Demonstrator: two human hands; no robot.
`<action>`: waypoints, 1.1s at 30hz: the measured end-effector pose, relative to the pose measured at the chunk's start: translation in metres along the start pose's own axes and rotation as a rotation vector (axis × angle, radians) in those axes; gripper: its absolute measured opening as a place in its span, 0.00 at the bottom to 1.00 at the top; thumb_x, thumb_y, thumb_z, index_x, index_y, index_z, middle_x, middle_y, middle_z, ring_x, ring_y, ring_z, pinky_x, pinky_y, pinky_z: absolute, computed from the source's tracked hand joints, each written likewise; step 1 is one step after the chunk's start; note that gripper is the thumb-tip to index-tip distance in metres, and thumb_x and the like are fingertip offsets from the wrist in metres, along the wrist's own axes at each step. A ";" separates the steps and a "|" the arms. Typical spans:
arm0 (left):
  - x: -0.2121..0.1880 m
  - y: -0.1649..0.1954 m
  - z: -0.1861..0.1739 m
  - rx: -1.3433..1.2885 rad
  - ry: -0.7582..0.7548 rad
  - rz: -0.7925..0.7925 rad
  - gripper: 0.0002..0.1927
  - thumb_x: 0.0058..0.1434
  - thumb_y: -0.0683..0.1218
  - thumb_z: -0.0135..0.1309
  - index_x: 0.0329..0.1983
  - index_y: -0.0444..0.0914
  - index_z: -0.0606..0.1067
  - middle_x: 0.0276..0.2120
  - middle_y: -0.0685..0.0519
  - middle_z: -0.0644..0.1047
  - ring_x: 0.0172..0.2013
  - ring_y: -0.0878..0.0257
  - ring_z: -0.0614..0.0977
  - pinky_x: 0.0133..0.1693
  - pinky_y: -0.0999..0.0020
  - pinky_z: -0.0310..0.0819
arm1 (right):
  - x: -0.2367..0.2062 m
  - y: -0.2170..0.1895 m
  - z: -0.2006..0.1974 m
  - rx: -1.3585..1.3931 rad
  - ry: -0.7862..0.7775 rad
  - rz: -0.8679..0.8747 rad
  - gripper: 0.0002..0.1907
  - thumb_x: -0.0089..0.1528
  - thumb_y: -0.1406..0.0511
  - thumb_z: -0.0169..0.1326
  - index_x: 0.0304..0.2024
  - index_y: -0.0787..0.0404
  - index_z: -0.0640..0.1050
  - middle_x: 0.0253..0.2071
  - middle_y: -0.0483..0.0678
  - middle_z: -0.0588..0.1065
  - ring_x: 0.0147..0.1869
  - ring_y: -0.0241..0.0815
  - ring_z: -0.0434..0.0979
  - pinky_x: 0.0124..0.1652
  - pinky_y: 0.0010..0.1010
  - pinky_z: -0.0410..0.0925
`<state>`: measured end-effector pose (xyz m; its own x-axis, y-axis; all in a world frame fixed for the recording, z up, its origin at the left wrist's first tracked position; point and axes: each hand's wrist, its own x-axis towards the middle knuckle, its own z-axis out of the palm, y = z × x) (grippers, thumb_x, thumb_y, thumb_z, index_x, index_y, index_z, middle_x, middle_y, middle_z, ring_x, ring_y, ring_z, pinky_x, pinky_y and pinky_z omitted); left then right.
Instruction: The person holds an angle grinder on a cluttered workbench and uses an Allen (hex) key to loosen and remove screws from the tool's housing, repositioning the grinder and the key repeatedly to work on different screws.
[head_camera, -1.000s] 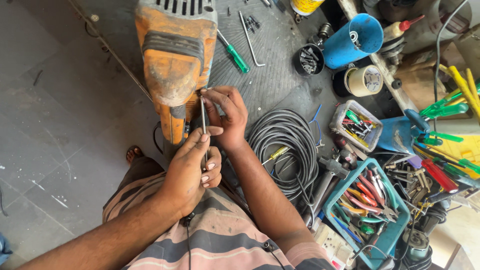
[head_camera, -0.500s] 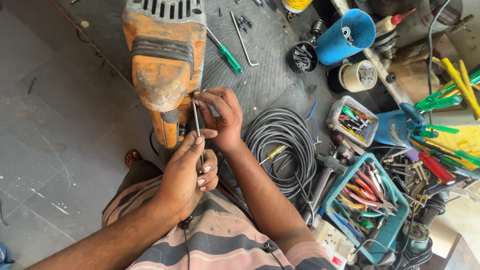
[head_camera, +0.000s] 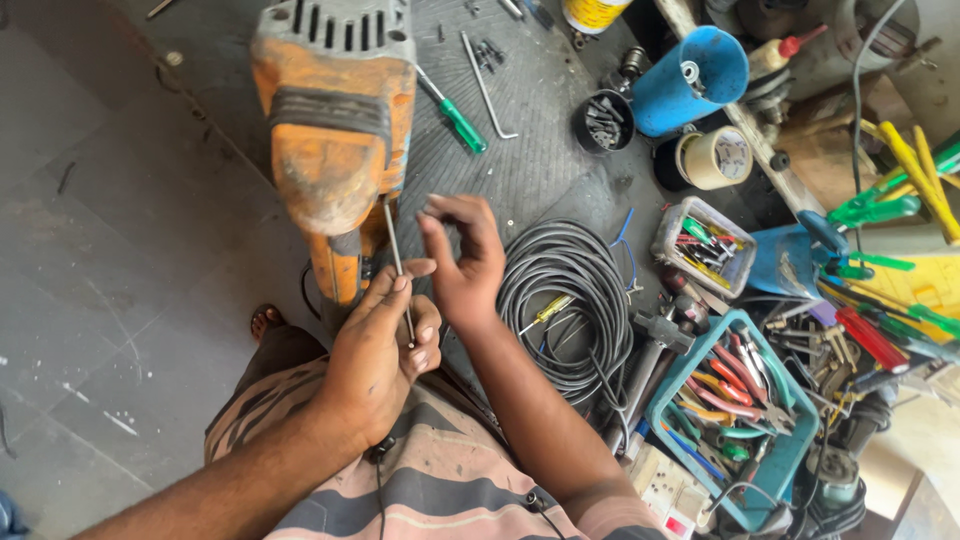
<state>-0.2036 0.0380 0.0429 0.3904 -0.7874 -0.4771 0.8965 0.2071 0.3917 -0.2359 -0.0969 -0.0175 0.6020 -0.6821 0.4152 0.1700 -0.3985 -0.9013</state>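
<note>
A big orange power tool (head_camera: 335, 140) stands on end on the dark ribbed mat (head_camera: 530, 170), right in front of me. My left hand (head_camera: 380, 350) is closed around a thin metal rod-like hand tool (head_camera: 398, 268) whose tip meets the orange tool's side. My right hand (head_camera: 462, 262) hovers just right of the rod, fingers spread and loosely curled, holding nothing that I can see.
A coil of black cable (head_camera: 568, 300) with a yellow-handled screwdriver (head_camera: 545, 310) lies to the right. Beyond it sit a blue tray of pliers (head_camera: 735, 405), a clear box of small tools (head_camera: 703, 245), a blue cylinder (head_camera: 690, 80), tape roll (head_camera: 715, 157), green screwdriver (head_camera: 455, 115) and hex key (head_camera: 488, 85).
My right hand has let go of the rod's upper end and drawn back to the right, fingers now spread. My left hand keeps hold of the rod.
</note>
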 end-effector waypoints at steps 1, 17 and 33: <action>0.001 -0.001 0.000 0.035 0.038 0.007 0.16 0.74 0.50 0.37 0.58 0.38 0.68 0.25 0.55 0.71 0.25 0.68 0.69 0.30 0.72 0.63 | -0.009 -0.006 -0.004 0.134 0.090 0.148 0.09 0.65 0.73 0.57 0.48 0.64 0.77 0.44 0.49 0.74 0.47 0.39 0.78 0.50 0.30 0.72; 0.007 -0.010 -0.005 0.138 0.110 0.039 0.10 0.75 0.50 0.39 0.52 0.41 0.65 0.45 0.44 0.81 0.37 0.65 0.74 0.43 0.68 0.68 | -0.068 -0.098 -0.046 -0.222 -0.182 0.067 0.14 0.56 0.66 0.70 0.39 0.64 0.79 0.37 0.51 0.79 0.40 0.45 0.83 0.42 0.32 0.75; -0.007 -0.002 -0.011 0.195 0.040 -0.102 0.18 0.72 0.52 0.39 0.58 0.36 0.66 0.56 0.43 0.79 0.53 0.58 0.79 0.57 0.60 0.71 | -0.068 -0.106 -0.043 -0.214 -0.228 0.369 0.08 0.65 0.64 0.62 0.40 0.64 0.82 0.33 0.51 0.81 0.30 0.37 0.81 0.32 0.28 0.72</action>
<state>-0.2056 0.0496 0.0366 0.3113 -0.7740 -0.5513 0.8756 0.0081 0.4830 -0.3280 -0.0344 0.0553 0.7521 -0.6589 0.0135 -0.2366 -0.2890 -0.9276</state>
